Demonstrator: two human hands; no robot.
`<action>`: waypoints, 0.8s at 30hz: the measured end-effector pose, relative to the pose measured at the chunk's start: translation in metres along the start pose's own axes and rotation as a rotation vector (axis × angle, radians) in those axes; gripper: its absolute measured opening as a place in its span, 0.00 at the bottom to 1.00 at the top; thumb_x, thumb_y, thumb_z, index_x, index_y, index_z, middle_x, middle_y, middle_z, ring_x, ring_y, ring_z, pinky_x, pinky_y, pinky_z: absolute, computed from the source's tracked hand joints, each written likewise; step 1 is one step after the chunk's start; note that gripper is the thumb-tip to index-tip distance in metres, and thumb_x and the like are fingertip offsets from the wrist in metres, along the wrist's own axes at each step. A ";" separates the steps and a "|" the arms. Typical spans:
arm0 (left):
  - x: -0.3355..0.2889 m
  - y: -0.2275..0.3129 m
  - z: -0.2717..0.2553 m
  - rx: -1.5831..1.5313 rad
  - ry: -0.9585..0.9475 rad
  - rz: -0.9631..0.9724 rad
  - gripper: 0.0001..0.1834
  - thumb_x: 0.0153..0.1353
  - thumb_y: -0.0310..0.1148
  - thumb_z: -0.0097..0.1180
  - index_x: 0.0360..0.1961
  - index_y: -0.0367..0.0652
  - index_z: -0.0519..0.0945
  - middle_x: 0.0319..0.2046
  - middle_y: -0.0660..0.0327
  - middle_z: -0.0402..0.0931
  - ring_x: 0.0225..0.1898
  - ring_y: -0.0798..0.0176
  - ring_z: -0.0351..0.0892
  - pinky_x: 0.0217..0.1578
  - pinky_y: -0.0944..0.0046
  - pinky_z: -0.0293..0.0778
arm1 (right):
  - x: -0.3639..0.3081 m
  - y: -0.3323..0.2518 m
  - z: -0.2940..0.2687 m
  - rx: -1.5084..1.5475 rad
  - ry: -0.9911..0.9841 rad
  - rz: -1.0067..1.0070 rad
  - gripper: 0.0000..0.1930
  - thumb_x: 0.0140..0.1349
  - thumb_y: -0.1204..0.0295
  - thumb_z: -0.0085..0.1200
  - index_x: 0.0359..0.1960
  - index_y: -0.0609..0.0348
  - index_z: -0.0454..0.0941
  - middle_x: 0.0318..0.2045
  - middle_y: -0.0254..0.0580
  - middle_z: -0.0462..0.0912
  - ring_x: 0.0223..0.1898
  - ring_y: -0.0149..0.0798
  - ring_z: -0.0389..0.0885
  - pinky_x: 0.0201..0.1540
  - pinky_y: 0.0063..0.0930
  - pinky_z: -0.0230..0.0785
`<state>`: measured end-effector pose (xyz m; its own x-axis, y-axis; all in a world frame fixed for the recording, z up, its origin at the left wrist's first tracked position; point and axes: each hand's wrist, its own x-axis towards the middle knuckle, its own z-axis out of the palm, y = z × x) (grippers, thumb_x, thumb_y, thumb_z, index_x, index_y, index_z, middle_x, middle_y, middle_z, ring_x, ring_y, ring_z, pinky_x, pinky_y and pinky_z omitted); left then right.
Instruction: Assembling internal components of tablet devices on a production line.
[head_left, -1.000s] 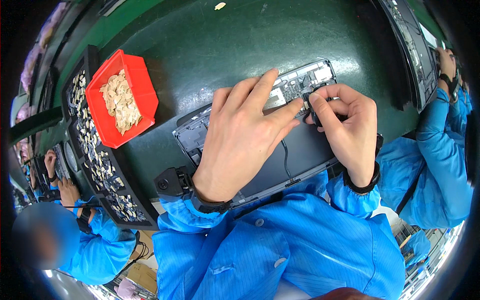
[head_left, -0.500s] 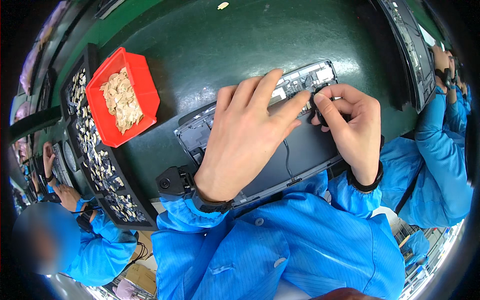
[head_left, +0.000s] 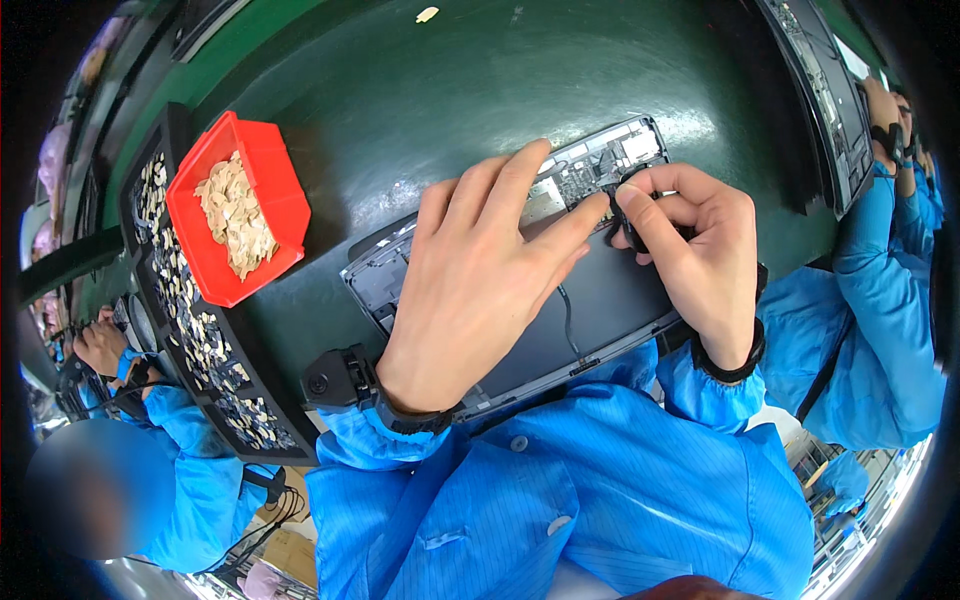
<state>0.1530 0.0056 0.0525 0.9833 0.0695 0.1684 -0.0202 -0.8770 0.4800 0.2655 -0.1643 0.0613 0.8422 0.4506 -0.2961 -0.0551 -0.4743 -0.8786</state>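
An opened laptop base [head_left: 625, 295] lies in front of me, tilted, its bare circuit board [head_left: 590, 172] along the far side and a thin dark cable [head_left: 568, 320] across its dark panel. My left hand [head_left: 480, 265] rests over the left half with fingers stretched out, the index fingertip beside the board's lower edge. My right hand [head_left: 705, 245] pinches a small black part [head_left: 627, 212] between thumb and fingers at the board's right side. The fingers partly hide this part, so its exact kind does not show.
Left stands a red bin [head_left: 290, 190] of thin beige pieces, partly over a black compartment tray [head_left: 245, 375] of small parts. A loose beige piece [head_left: 427, 15] lies far off. Another opened laptop [head_left: 830, 110] is at the right; people in blue sit on both sides.
Both hands have shifted slightly left within the picture, along with the laptop base and red bin. The right hand keeps pinching the black part. At the far left, another person's hands have moved.
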 end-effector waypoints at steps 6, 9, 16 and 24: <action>0.001 0.001 0.002 0.029 -0.002 -0.001 0.22 0.61 0.39 0.70 0.58 0.62 0.89 0.66 0.53 0.75 0.61 0.48 0.76 0.58 0.48 0.71 | 0.002 0.003 -0.001 -0.040 -0.020 -0.025 0.09 0.71 0.72 0.62 0.40 0.68 0.85 0.22 0.38 0.88 0.26 0.24 0.83 0.31 0.21 0.73; 0.000 0.001 0.002 0.021 -0.005 -0.008 0.22 0.61 0.39 0.70 0.58 0.62 0.89 0.66 0.53 0.75 0.61 0.47 0.76 0.58 0.48 0.70 | 0.001 0.003 -0.001 -0.033 -0.001 -0.040 0.08 0.69 0.72 0.61 0.37 0.67 0.85 0.21 0.40 0.88 0.23 0.25 0.83 0.32 0.25 0.74; 0.000 0.000 0.001 0.009 -0.004 -0.006 0.22 0.61 0.39 0.70 0.58 0.61 0.89 0.66 0.52 0.75 0.61 0.47 0.76 0.58 0.47 0.70 | 0.001 0.002 -0.001 -0.036 0.001 -0.044 0.08 0.69 0.73 0.61 0.37 0.68 0.85 0.21 0.40 0.88 0.23 0.25 0.83 0.32 0.24 0.74; -0.001 0.001 0.002 0.007 0.006 -0.007 0.21 0.61 0.39 0.70 0.57 0.61 0.90 0.66 0.52 0.75 0.60 0.47 0.76 0.58 0.47 0.70 | 0.001 0.001 0.000 -0.059 -0.010 -0.042 0.08 0.69 0.73 0.61 0.37 0.68 0.85 0.20 0.41 0.88 0.23 0.26 0.83 0.31 0.25 0.73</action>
<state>0.1523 0.0041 0.0507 0.9822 0.0781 0.1706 -0.0124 -0.8800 0.4747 0.2662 -0.1649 0.0601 0.8378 0.4781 -0.2636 0.0121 -0.4989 -0.8666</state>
